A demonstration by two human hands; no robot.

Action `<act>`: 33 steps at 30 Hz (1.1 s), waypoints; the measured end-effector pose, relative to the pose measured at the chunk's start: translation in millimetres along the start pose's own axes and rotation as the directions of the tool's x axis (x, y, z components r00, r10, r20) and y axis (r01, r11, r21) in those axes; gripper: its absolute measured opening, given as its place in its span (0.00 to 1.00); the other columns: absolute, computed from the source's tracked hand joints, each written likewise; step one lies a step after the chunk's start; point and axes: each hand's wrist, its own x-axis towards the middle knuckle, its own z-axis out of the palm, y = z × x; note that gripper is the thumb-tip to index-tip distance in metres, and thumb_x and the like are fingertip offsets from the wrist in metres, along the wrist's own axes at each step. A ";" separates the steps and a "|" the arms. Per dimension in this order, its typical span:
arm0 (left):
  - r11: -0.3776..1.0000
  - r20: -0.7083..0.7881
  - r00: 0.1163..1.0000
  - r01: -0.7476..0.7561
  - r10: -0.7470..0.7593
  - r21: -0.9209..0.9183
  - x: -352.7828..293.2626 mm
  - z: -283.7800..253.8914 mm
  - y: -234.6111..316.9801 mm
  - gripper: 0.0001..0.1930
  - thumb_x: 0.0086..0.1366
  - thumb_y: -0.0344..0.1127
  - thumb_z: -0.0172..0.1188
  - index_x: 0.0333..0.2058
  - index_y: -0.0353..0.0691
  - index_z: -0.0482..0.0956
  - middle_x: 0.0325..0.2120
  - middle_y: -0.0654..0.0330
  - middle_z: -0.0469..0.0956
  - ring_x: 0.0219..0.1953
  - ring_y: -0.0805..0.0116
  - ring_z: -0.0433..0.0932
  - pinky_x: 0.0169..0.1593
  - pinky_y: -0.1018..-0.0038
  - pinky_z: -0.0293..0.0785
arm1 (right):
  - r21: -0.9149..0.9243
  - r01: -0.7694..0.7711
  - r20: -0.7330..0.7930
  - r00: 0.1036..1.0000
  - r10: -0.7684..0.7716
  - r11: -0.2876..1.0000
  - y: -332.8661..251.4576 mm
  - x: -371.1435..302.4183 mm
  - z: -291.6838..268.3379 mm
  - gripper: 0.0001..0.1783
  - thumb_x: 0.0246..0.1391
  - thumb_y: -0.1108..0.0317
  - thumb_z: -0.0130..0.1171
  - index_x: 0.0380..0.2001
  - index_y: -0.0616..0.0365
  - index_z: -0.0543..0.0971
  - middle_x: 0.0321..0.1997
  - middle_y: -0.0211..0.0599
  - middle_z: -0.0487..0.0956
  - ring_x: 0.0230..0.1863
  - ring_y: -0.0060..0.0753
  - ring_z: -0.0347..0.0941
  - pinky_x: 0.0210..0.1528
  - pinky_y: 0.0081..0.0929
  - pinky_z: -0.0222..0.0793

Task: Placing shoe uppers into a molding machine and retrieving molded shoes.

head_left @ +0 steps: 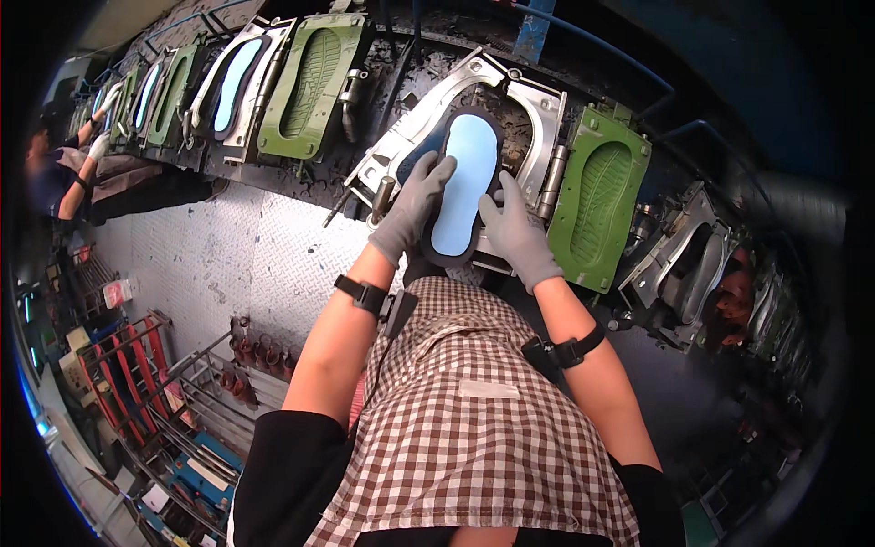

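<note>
An upturned shoe (468, 173), its long flat light-blue bottom edged in black, tilts over an opened silver metal sole mould (538, 105). My left hand (415, 205), in a grey glove, grips the shoe's left edge with the fingertips bent over onto the blue face. On the right side, my gloved right hand (518, 228) holds against the shoe's edge, thumb and fingers curved around it. The underside of the shoe is hidden. Right of the mould lies its green plate (602, 196) with a ridged sole-shaped hollow.
Along the bench to the left stand another green mould plate (314, 87) and a silver mould holding a blue-bottomed shoe (239, 87). More moulds (688, 264) line the right side. A co-worker (68, 173) works at the far left. Metal racks (182, 392) stand at lower left.
</note>
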 end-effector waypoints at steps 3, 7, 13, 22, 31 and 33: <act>0.792 0.203 0.956 0.289 -0.211 -0.538 24.6 14.5 47.8 0.34 0.67 0.40 0.64 0.67 0.36 0.62 0.51 0.55 0.77 0.47 0.67 0.78 0.51 0.70 0.77 | -0.224 -0.340 0.146 0.915 0.377 0.913 3.0 23.4 6.4 0.38 0.56 0.59 0.65 0.67 0.63 0.67 0.43 0.45 0.82 0.40 0.41 0.82 0.45 0.39 0.76; 0.809 0.156 0.981 0.182 -0.113 -0.559 34.3 22.5 29.8 0.40 0.65 0.35 0.66 0.72 0.36 0.56 0.57 0.54 0.75 0.54 0.66 0.77 0.56 0.71 0.76 | 0.074 -0.464 0.028 0.886 0.464 0.883 16.3 -6.7 26.0 0.39 0.56 0.62 0.64 0.68 0.64 0.66 0.31 0.39 0.77 0.33 0.35 0.77 0.41 0.36 0.75; 0.849 0.257 0.964 0.187 -0.063 -0.494 80.4 40.8 49.4 0.50 0.59 0.32 0.72 0.74 0.30 0.50 0.63 0.50 0.70 0.61 0.65 0.73 0.61 0.72 0.73 | 0.099 -0.122 -0.308 0.940 0.147 0.988 16.9 9.5 18.3 0.39 0.56 0.75 0.60 0.70 0.71 0.61 0.26 0.31 0.68 0.27 0.22 0.66 0.33 0.27 0.69; 0.937 0.084 0.991 0.130 -0.108 -0.323 75.5 69.1 58.5 0.41 0.70 0.48 0.61 0.73 0.34 0.53 0.59 0.51 0.73 0.56 0.61 0.74 0.58 0.69 0.73 | -0.233 0.008 -0.349 0.933 -0.091 0.972 20.3 33.7 -24.6 0.34 0.57 0.68 0.56 0.69 0.43 0.69 0.68 0.49 0.72 0.73 0.63 0.59 0.66 0.48 0.67; 0.936 -0.212 0.911 -0.340 0.353 0.095 -7.5 141.3 98.7 0.32 0.75 0.37 0.58 0.71 0.35 0.59 0.69 0.49 0.65 0.70 0.57 0.65 0.72 0.64 0.58 | 0.284 -0.108 -0.932 0.202 0.301 0.953 178.9 -109.2 -334.9 0.22 0.63 0.62 0.61 0.53 0.68 0.75 0.42 0.39 0.79 0.41 0.31 0.75 0.49 0.31 0.72; 0.934 0.035 0.934 -0.354 0.355 -0.043 -25.7 217.7 151.4 0.26 0.76 0.29 0.50 0.71 0.36 0.61 0.66 0.51 0.69 0.68 0.59 0.68 0.69 0.66 0.63 | 0.274 -0.566 -0.953 -0.047 0.301 0.777 221.3 -136.0 -389.8 0.38 0.57 0.53 0.65 0.61 0.71 0.68 0.56 0.53 0.78 0.58 0.48 0.76 0.61 0.40 0.70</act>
